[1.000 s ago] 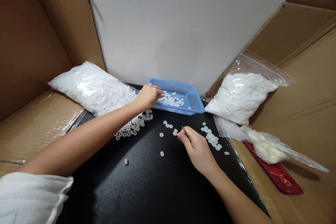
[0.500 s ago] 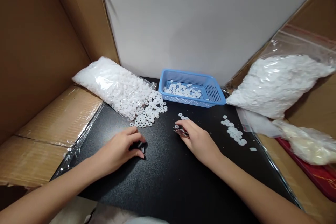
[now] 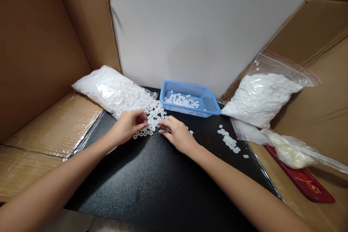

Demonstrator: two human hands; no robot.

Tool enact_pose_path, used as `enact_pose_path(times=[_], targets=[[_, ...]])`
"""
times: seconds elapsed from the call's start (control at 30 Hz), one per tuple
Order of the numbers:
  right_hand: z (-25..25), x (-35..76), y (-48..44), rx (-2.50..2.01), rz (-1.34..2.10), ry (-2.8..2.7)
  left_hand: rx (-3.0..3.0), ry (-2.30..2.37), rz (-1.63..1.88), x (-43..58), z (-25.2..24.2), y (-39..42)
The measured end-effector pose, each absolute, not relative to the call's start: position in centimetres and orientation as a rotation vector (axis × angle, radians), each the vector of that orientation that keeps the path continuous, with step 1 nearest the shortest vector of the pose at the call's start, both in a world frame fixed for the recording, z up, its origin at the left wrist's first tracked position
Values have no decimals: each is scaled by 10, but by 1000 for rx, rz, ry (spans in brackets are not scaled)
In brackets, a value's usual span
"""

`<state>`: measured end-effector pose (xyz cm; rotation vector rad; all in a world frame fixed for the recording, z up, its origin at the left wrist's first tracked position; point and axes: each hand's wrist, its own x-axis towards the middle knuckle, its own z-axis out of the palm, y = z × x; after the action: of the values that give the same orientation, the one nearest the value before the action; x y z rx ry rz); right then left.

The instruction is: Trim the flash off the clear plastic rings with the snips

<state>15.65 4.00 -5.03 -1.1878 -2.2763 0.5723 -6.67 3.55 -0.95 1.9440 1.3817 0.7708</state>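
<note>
Small white plastic rings (image 3: 156,114) lie in a loose pile on the black table, spilling from the mouth of a clear bag. At the near left of this pile, my left hand (image 3: 129,127) is closed in a pinch, with a white ring (image 3: 145,122) at its fingertips. Just right of the pile, my right hand (image 3: 178,136) is closed around thin metal tweezers (image 3: 165,129), mostly hidden by the fingers. The tweezers' tips point left toward the rings. A few more white pieces (image 3: 191,132) show behind my right hand.
The bag of rings (image 3: 108,88) lies at the left against cardboard. A blue basket (image 3: 190,111) with white pieces stands by the wall. Flat white pieces (image 3: 230,141) lie at the right. Beyond are a filled zip bag (image 3: 261,96) and a red object (image 3: 307,185).
Both hands have moved to the ring pile: my left hand forward, my right hand leftward with the tweezers. The left fingers have closed together. The view has shifted slightly.
</note>
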Motion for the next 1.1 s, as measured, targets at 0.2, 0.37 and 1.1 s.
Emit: enact_pose_path(times=[0.2, 0.37, 1.1], targets=[[-59, 130, 42, -1109, 657, -2270, 1924, 1365, 791, -77, -21, 24], [-63, 132, 41, -1061, 780, -2140, 1816, 1307, 786, -78, -28, 24], [-32, 141, 19, -925, 1434, -1562, 973, 888, 802, -56, -10, 2]])
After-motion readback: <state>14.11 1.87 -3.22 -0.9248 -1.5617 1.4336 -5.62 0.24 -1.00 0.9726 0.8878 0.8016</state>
